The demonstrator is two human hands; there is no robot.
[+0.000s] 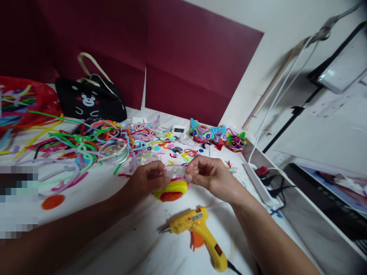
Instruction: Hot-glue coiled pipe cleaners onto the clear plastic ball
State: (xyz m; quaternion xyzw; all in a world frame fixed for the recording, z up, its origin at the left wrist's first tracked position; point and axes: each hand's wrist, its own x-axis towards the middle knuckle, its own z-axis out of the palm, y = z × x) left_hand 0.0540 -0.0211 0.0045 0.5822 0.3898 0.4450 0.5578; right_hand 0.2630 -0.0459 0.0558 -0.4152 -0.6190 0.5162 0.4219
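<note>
A clear plastic ball (173, 173), its lower part wrapped in yellow, pink and orange pipe cleaners, is held between both hands above the table. My left hand (150, 176) grips its left side, thumb on the near face and fingers curled behind. On the other side, my right hand (210, 175) pinches the ball's edge by the pink strip, thumb and forefinger close together. A thin pink strand seems to run across the top between the hands. Below lies a yellow hot glue gun (197, 229), its nozzle pointing left and its orange trigger showing.
Loose pipe cleaners (86, 149) and a round clear dish (114, 152) spread at left. Several finished colourful animal heads (202, 131) stand at the back, beside a small digital display (179, 130). A black bag (90, 99), power strip (260, 185) and orange disc (53, 202) flank the work.
</note>
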